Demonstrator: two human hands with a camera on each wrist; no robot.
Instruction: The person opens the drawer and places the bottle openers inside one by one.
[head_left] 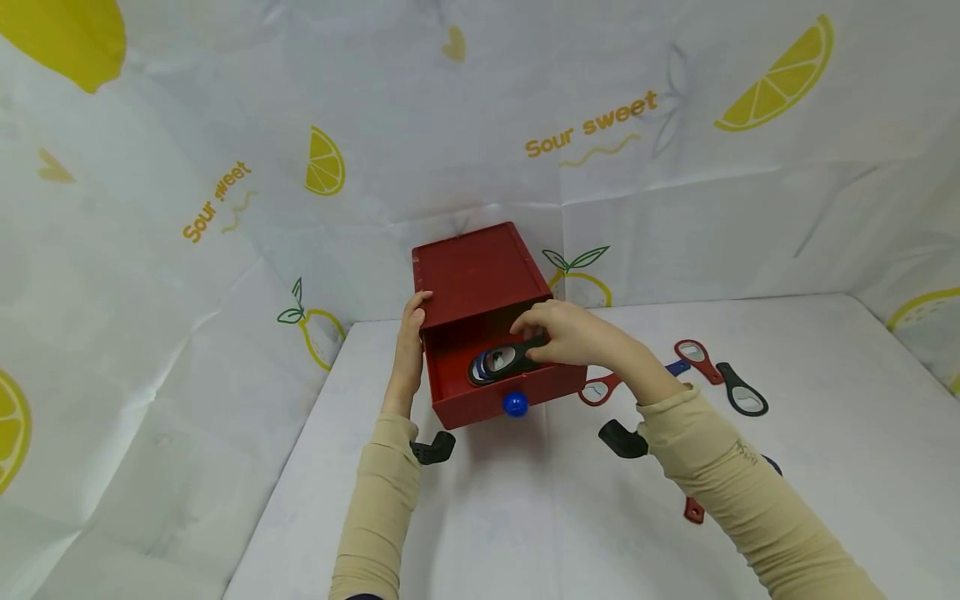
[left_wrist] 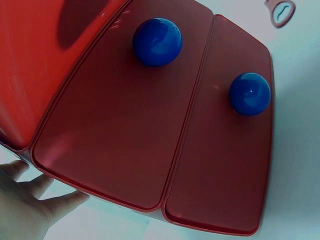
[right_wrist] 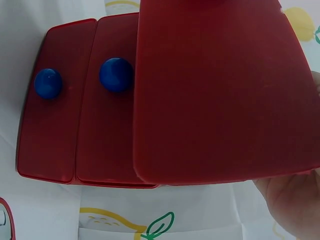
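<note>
A red drawer cabinet (head_left: 480, 275) stands at the back with its top drawer (head_left: 476, 414) pulled out. My left hand (head_left: 408, 354) rests against the cabinet's left side, fingertips at the top edge; in the left wrist view its fingers (left_wrist: 65, 202) touch the side. Over the drawer, my right hand (head_left: 573, 333) pinches the handle of a black bottle opener (head_left: 513, 357), its ring head low inside. A blue bottle opener (head_left: 477, 369) lies under it, partly hidden. The right wrist view shows the drawer front (right_wrist: 225, 100) and part of my right hand (right_wrist: 295, 205).
Right of the cabinet lie red bottle openers (head_left: 697, 360), a black one (head_left: 742, 392) and a blue one (head_left: 678, 367), partly behind my right arm. Another red handle (head_left: 693, 510) shows nearer. Two lower drawers with blue knobs (left_wrist: 250, 94) are closed. A lemon-print sheet hangs behind.
</note>
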